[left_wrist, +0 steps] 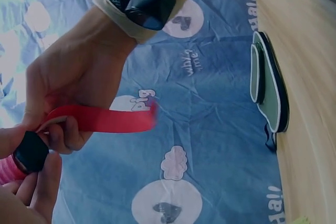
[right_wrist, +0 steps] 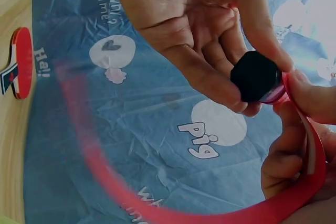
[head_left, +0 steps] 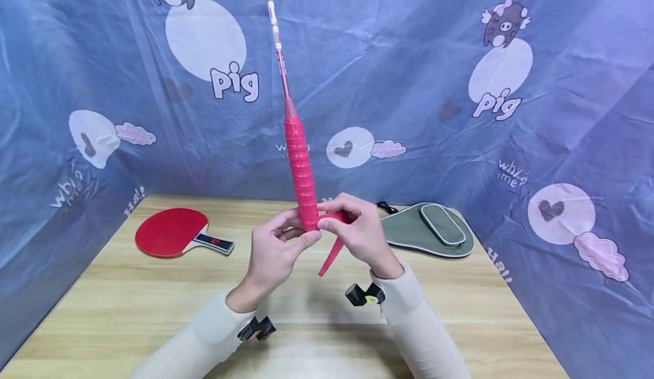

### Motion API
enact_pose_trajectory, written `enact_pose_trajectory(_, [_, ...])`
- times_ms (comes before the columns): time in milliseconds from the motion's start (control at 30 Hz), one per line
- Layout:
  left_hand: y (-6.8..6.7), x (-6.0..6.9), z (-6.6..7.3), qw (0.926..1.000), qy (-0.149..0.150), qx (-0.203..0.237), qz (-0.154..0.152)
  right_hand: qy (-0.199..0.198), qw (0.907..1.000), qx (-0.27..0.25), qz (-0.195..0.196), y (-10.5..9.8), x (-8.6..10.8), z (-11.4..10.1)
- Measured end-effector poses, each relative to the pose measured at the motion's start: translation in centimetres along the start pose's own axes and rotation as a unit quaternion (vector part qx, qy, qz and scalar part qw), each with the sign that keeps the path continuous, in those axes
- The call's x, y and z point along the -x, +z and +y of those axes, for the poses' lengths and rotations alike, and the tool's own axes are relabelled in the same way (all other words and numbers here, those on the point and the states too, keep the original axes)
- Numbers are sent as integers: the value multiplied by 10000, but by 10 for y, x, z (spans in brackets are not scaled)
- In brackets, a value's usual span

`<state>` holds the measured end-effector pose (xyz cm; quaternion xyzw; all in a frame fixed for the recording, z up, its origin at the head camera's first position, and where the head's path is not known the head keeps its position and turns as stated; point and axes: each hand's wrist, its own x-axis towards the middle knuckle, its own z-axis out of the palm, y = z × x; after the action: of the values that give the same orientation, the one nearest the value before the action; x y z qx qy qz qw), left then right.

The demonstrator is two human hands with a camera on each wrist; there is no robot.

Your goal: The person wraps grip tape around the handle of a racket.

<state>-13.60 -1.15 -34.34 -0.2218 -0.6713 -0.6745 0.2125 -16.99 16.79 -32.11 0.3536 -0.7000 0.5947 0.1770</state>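
Observation:
A badminton racket points upward in the head view, its handle wrapped in ridged pink-red grip tape. Its head is out of view above the thin shaft. Around the lower end of the handle, my left hand grips with thumb and fingers. My right hand pinches a loose length of red grip tape beside the butt, and the tape's tail hangs down. In the right wrist view the black butt cap faces the camera, and the tape curves away in a long arc.
A red table tennis paddle lies at the left of the wooden table. To the right, behind my right hand, lies a green paddle case with a zipped pocket. A blue printed curtain encloses the back and sides.

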Motion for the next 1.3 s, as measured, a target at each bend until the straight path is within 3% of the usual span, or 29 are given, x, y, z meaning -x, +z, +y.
enact_pose_trajectory(233, [-5,0,3,9981,-351,292,-424,185,9994,-288,58,2,1,4])
enact_pose_trajectory(567, [-10,-6,5,9970,-153,-16,-757,534,9986,-33,-31,5,-4,6])
enact_pose_trajectory(833, [-10,-4,8,9974,-167,-492,-499,403,9989,48,227,12,3,6])
enact_pose_trajectory(1133, [-11,-3,5,9996,77,-263,-58,350,9990,-142,239,19,5,6])
enact_pose_trajectory(1300, [-16,-8,8,9997,92,-119,-188,312,9983,-459,197,21,3,4])
